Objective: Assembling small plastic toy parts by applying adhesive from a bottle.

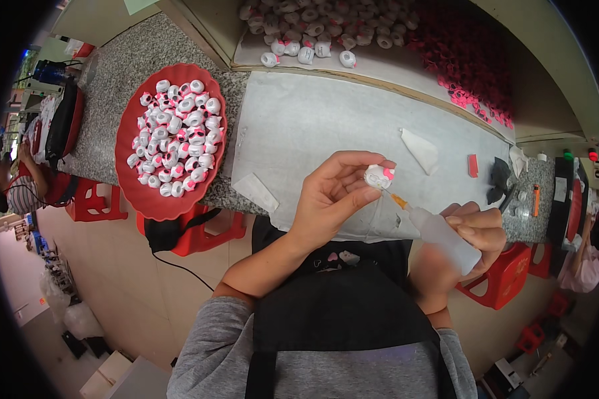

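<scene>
While the fingers of your left hand [327,196] are pinched on a small white animal head [378,175] with a pink bow, those of your right hand [479,229] are wrapped around a translucent squeeze bottle [449,239]. The head is held up over the white sheet [293,133] on the bench [113,86], and the bottle's orange nozzle [399,202] points up and left at its lower edge; you cannot tell from this view whether the tip touches it. Your thumb covers part of the head, and its fine dark face lines are too small to make out. Part of your right hand is blurred, and the bottle hides some of it.

Small pink and white motifs [346,257] show on the black cloth at your lap. Both your elbows are bent, the left forearm slanting up and inward, the right hand turned in toward the left.

Farther left, a scalloped red tray [128,179] holds many similar heads. Beyond the sheet, a shelf carries more white heads [313,26] and a heap of pink pieces [469,96], its back part lost in shadow.
</scene>
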### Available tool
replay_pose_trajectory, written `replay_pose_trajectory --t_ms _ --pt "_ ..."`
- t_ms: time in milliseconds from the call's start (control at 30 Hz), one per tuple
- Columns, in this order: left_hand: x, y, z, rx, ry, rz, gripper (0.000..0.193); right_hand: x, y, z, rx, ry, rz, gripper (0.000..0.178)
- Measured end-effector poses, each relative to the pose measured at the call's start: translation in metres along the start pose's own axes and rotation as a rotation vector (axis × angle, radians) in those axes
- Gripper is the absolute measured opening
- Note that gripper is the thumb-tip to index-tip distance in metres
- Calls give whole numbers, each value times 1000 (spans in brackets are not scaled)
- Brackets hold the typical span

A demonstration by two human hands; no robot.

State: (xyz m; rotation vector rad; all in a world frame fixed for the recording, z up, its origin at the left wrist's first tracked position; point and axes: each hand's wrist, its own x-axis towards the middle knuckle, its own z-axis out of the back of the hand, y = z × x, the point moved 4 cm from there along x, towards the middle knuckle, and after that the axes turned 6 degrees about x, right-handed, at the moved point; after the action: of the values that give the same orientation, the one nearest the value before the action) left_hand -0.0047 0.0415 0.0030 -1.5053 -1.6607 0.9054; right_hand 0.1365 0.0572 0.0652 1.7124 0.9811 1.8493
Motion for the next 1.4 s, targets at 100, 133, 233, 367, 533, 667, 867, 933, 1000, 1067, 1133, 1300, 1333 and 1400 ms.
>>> replay_pose_trajectory --t_ms 100,133,233,367,533,667,867,933,1000,1067,1133,1300,1333,1400 --pt "0 0 0 -17 1 -12 30 1 3 2 35 -15 -25 41" --pt "0 1 1 -15 2 -4 31 1 3 3 62 -32 -48 43" --pt "0 1 1 -11 8 2 31 0 1 4 49 -33 -9 43" --pt "0 1 1 -2 12 9 32 1 0 4 43 -34 15 43" --pt "0 2 0 -11 22 25 33 1 0 3 57 -18 17 43" --pt "1 3 -1 -14 27 28 33 1 0 3 63 1 2 44" --pt "0 3 0 34 29 -6 33 2 1 1 40 4 11 44" --pt "0 2 -1 76 44 -44 32 2 1 0 53 19 18 44" --pt "0 1 -1 118 60 -82 32 2 1 0 57 21 11 44" --pt "0 -1 -1 217 63 -146 31 1 1 0 60 23 3 44" --pt "0 -2 -2 236 68 -146 31 0 1 -1 67 30 -7 44" --pt "-1 0 -1 264 61 -145 31 -1 0 0 80 20 -27 44" --pt "-1 0 -1 265 58 -143 31 -1 0 0 78 23 -28 44" --pt "-1 0 -1 265 56 -140 31 -1 -1 2 78 8 -28 43"
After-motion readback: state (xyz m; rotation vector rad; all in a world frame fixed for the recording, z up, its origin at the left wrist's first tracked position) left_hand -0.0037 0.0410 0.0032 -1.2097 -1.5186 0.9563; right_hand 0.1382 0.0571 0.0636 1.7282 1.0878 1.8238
